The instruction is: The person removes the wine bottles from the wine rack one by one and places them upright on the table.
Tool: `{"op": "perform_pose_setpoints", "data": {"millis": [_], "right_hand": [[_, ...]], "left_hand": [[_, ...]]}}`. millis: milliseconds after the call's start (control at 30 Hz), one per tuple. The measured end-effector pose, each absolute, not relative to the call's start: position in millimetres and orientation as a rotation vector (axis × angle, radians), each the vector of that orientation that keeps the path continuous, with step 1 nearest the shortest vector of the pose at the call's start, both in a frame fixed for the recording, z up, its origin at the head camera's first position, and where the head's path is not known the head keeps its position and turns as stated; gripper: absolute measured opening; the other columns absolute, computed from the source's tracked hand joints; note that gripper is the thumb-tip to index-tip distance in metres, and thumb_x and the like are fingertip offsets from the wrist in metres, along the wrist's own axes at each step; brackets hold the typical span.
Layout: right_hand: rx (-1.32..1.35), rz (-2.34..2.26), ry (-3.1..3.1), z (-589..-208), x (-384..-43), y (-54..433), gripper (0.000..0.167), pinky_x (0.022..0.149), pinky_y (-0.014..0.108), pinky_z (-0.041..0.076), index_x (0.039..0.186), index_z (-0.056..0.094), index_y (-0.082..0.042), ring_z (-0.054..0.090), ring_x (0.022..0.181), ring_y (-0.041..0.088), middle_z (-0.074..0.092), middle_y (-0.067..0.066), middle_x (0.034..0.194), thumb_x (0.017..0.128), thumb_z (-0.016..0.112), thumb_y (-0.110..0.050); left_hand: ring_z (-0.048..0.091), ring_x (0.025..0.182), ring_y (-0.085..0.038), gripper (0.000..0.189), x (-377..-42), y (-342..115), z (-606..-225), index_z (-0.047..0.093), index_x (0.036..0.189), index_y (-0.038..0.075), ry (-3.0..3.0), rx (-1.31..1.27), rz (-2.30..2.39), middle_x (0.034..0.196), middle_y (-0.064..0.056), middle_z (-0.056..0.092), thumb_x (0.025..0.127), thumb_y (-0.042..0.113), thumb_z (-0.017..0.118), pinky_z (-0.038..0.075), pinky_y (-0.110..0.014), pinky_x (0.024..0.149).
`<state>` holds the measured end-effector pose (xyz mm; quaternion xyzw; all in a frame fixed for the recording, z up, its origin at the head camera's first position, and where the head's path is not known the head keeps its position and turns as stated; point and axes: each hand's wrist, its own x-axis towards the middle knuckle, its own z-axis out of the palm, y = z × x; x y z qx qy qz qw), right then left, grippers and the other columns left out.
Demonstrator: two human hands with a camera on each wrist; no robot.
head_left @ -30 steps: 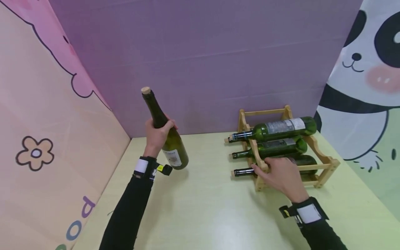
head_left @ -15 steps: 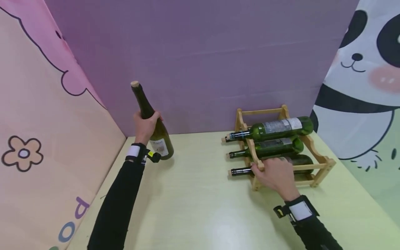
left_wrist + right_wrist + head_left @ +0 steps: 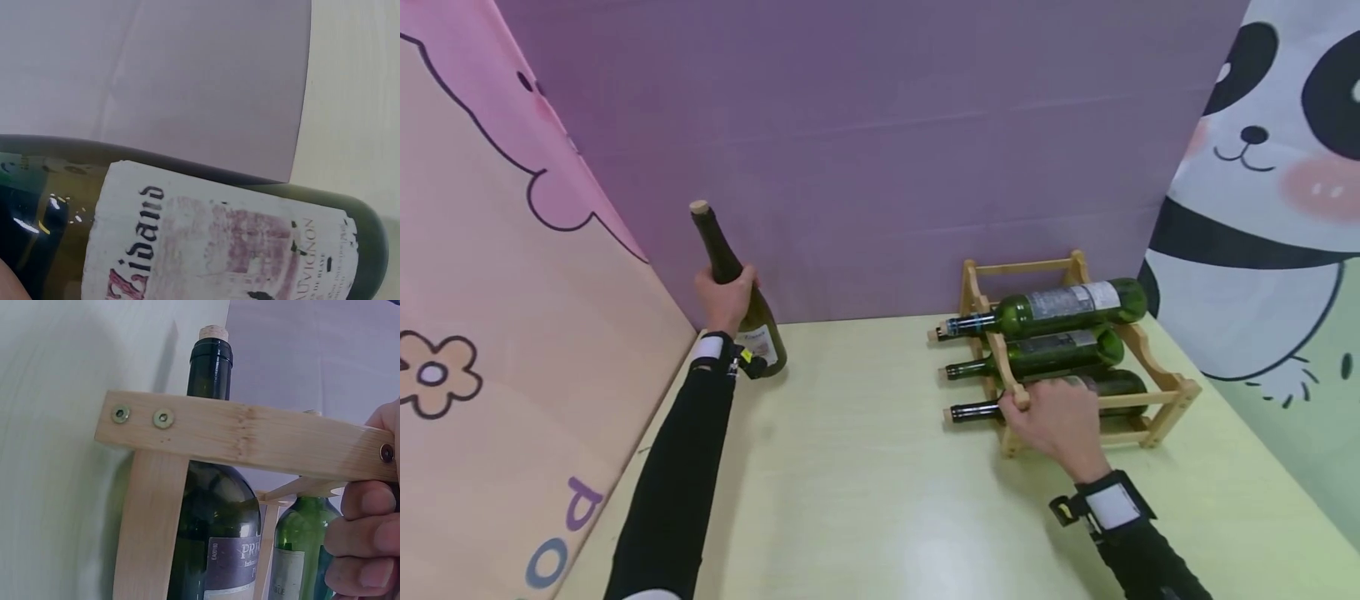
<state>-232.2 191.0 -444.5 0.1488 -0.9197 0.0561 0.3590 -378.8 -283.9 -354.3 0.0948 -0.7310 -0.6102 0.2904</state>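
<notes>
My left hand [image 3: 727, 298] grips a corked green wine bottle [image 3: 762, 329] around its shoulder at the table's back left. The bottle leans with its neck to the left; whether its base touches the table I cannot tell. In the left wrist view its worn white label [image 3: 219, 240] faces the camera. On the right, my right hand [image 3: 1063, 421] holds the near upper corner of a wooden wine rack [image 3: 1176, 400]. Its fingers [image 3: 365, 540] curl around the rail in the right wrist view. Several corked bottles lie in the rack, including a top green bottle [image 3: 1075, 304] and a lower dark bottle [image 3: 977, 412].
The pale table [image 3: 850, 467] meets a purple backdrop [image 3: 865, 167] behind. A pink printed panel [image 3: 490, 250] stands along the left edge, and a panda-printed panel [image 3: 1262, 317] along the right. The racked bottles' necks stick out leftward past the rack.
My left hand has carried the bottle to the left and it now stands closer to the back left corner. The right hand stays on the rack; the view has shifted slightly.
</notes>
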Motion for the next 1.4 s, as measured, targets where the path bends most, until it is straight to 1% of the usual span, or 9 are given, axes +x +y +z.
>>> {"op": "perform_pose_setpoints", "data": {"millis": [133,233,400,533,733,867,1033,1267,1400], "right_hand": [[0.38,0.132,-2.372,-445,-232,190,0.053,0.043,0.027,0.007,0.047,0.021,-0.022,0.013,0.044,0.011,0.014,-0.009,0.046,0.088,0.044,-0.044],[0.373,0.119,-2.364,-444,-232,191,0.053,0.043,0.027,0.006,0.046,0.021,-0.022,0.012,0.044,0.01,0.013,-0.009,0.046,0.088,0.044,-0.044],[0.372,0.119,-2.353,-443,-231,191,0.053,0.043,0.026,0.006,0.045,0.021,-0.021,0.012,0.044,0.01,0.014,-0.009,0.046,0.087,0.047,-0.042],[0.365,0.123,-2.35,-443,-231,190,0.053,0.043,0.025,0.005,0.045,0.021,-0.021,0.012,0.043,0.009,0.014,-0.009,0.045,0.087,0.045,-0.042],[0.375,0.135,-2.332,-444,-231,188,0.053,0.042,0.025,0.005,0.044,0.022,-0.021,0.013,0.042,0.01,0.015,-0.008,0.045,0.087,0.045,-0.042],[0.373,0.134,-2.321,-444,-230,188,0.053,0.042,0.025,0.005,0.044,0.022,-0.021,0.012,0.043,0.01,0.014,-0.008,0.045,0.087,0.044,-0.042],[0.375,0.14,-2.316,-446,-230,188,0.052,0.042,0.025,0.005,0.044,0.022,-0.021,0.011,0.043,0.009,0.014,-0.008,0.045,0.086,0.045,-0.041],[0.349,0.132,-2.351,-445,-230,188,0.052,0.042,0.026,0.005,0.045,0.02,-0.021,0.011,0.043,0.01,0.013,-0.009,0.046,0.087,0.043,-0.043],[0.35,0.134,-2.35,-445,-231,188,0.052,0.042,0.025,0.005,0.046,0.02,-0.021,0.011,0.043,0.01,0.013,-0.009,0.046,0.086,0.043,-0.043]], "left_hand": [[0.062,0.068,-0.014,0.015,-382,-290,-359,0.063,0.095,0.013,-1.928,0.293,-1.578,0.071,0.009,0.064,0.085,0.022,0.069,0.05,-0.027,0.07],[0.062,0.069,-0.014,0.013,-385,-292,-362,0.064,0.092,0.013,-1.921,0.31,-1.554,0.072,0.008,0.063,0.083,0.021,0.069,0.049,-0.026,0.069],[0.059,0.078,-0.017,0.018,-386,-297,-369,0.064,0.096,0.011,-1.932,0.367,-1.546,0.081,0.004,0.062,0.082,0.021,0.07,0.048,-0.027,0.072],[0.059,0.082,-0.018,0.023,-386,-302,-373,0.065,0.101,0.009,-1.937,0.39,-1.564,0.087,0.002,0.063,0.082,0.021,0.07,0.048,-0.028,0.075],[0.06,0.081,-0.017,0.024,-385,-304,-379,0.065,0.101,0.009,-1.937,0.386,-1.548,0.088,0.001,0.063,0.082,0.023,0.07,0.049,-0.027,0.075],[0.059,0.08,-0.018,0.024,-385,-304,-384,0.066,0.1,0.007,-1.943,0.36,-1.508,0.087,0.0,0.063,0.082,0.023,0.07,0.048,-0.027,0.074],[0.059,0.08,-0.019,0.027,-383,-303,-388,0.066,0.103,0.005,-1.939,0.361,-1.494,0.087,-0.001,0.063,0.082,0.023,0.07,0.048,-0.027,0.075],[0.059,0.083,-0.019,0.028,-382,-303,-388,0.065,0.103,0.007,-1.966,0.374,-1.491,0.091,-0.002,0.063,0.083,0.026,0.069,0.047,-0.028,0.077],[0.059,0.083,-0.019,0.026,-383,-305,-389,0.065,0.1,0.009,-1.981,0.36,-1.466,0.089,-0.001,0.063,0.084,0.028,0.069,0.047,-0.028,0.077]]}}
